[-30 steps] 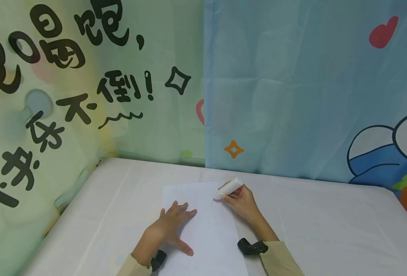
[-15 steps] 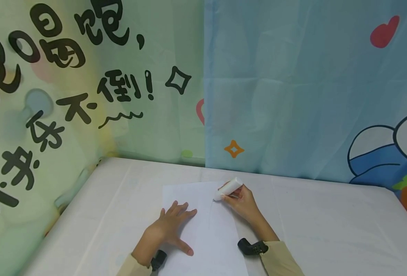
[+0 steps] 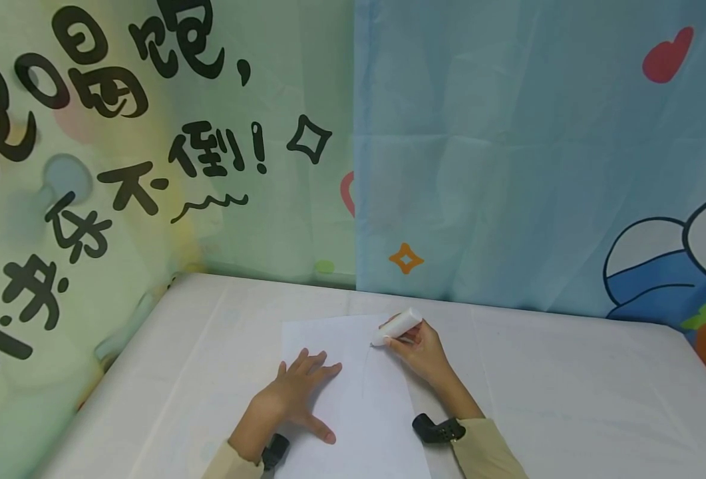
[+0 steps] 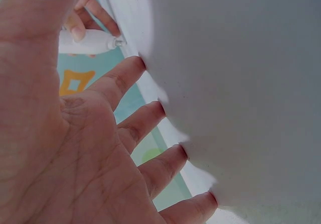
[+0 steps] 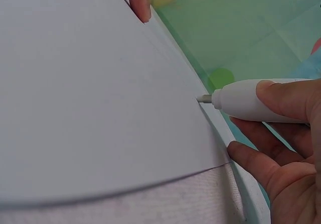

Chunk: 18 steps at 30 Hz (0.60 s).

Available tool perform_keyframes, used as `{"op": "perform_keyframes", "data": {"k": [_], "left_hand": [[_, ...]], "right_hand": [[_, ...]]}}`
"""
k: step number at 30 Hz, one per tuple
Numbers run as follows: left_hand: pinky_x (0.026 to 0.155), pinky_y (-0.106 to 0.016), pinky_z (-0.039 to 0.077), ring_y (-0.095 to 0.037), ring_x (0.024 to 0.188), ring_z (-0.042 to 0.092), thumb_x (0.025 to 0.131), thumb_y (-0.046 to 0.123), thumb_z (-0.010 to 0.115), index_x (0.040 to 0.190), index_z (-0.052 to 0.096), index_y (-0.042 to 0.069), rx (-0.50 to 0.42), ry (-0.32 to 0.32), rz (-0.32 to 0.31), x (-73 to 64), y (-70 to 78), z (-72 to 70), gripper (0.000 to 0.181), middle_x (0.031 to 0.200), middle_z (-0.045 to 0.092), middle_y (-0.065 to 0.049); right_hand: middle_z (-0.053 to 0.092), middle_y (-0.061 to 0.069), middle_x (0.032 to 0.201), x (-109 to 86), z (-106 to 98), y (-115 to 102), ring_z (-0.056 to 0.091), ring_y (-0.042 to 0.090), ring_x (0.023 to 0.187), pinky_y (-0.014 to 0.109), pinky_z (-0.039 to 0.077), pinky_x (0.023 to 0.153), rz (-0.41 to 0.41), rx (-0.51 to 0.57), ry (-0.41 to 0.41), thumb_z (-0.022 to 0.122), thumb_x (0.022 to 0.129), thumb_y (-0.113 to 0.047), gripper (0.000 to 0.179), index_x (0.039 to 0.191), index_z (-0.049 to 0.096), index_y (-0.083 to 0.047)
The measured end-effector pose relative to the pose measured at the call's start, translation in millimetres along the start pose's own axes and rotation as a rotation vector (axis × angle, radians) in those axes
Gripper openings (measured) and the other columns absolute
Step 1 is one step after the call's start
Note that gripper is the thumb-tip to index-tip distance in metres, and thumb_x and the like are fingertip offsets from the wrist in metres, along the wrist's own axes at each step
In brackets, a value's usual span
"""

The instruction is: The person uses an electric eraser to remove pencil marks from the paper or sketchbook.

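Observation:
A white sheet of paper (image 3: 364,412) lies on the table. My right hand (image 3: 421,349) holds a thick white electric eraser (image 3: 399,324) at a slant, its tip at the paper near the far edge. In the right wrist view, the eraser (image 5: 246,99) shows a stubby pale tip that meets the sheet. Thumb and fingers pinch its body, and one lower fingertip (image 5: 234,148) rests by the paper's edge. My left hand (image 3: 295,392) lies spread on the sheet's left side. Its fingertips (image 4: 135,63) press the paper in the left wrist view.
A white cloth covers the table (image 3: 568,386). Behind it hang a green printed curtain (image 3: 293,219) with black lettering and a blue curtain (image 3: 496,199). Black devices sit on both wrists, the right one (image 3: 438,429) just above the sleeve.
The eraser's tip shifts very slightly, down and then back up, on the paper. My left hand and the sheet stay in place.

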<state>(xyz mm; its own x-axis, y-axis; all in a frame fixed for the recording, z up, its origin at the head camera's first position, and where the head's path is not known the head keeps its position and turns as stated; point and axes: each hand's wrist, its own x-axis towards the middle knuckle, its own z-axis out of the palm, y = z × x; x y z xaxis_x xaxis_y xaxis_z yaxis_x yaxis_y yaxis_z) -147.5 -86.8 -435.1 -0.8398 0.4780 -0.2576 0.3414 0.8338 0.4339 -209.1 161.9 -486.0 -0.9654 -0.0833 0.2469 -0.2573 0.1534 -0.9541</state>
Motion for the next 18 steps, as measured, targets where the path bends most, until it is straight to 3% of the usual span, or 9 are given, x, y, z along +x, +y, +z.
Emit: {"op": "perform_keyframes", "data": {"k": [11, 18], "left_hand": [[0.111, -0.07, 0.017, -0.043, 0.147, 0.016, 0.058, 0.043, 0.092, 0.148, 0.041, 0.017, 0.006, 0.007, 0.001, 1.0, -1.7, 2.1, 0.107, 0.158, 0.029, -0.012], [0.11, -0.071, 0.016, -0.043, 0.147, 0.014, 0.056, 0.054, 0.089, 0.15, 0.039, 0.022, -0.006, 0.008, 0.024, 6.6, -12.0, 9.2, 0.111, 0.158, 0.028, -0.012]], "right_hand": [[0.063, 0.031, 0.109, 0.2, 0, 0, 0.062, -0.004, 0.089, 0.017, 0.052, 0.082, 0.015, -0.026, -0.001, 0.069, 0.079, 0.017, 0.041, 0.115, 0.051, 0.013], [0.063, 0.031, 0.109, -0.4, -1, 0, 0.062, -0.002, 0.09, 0.019, 0.053, 0.083, 0.007, -0.011, -0.019, 0.069, 0.08, 0.016, 0.039, 0.114, 0.051, 0.013]]}}
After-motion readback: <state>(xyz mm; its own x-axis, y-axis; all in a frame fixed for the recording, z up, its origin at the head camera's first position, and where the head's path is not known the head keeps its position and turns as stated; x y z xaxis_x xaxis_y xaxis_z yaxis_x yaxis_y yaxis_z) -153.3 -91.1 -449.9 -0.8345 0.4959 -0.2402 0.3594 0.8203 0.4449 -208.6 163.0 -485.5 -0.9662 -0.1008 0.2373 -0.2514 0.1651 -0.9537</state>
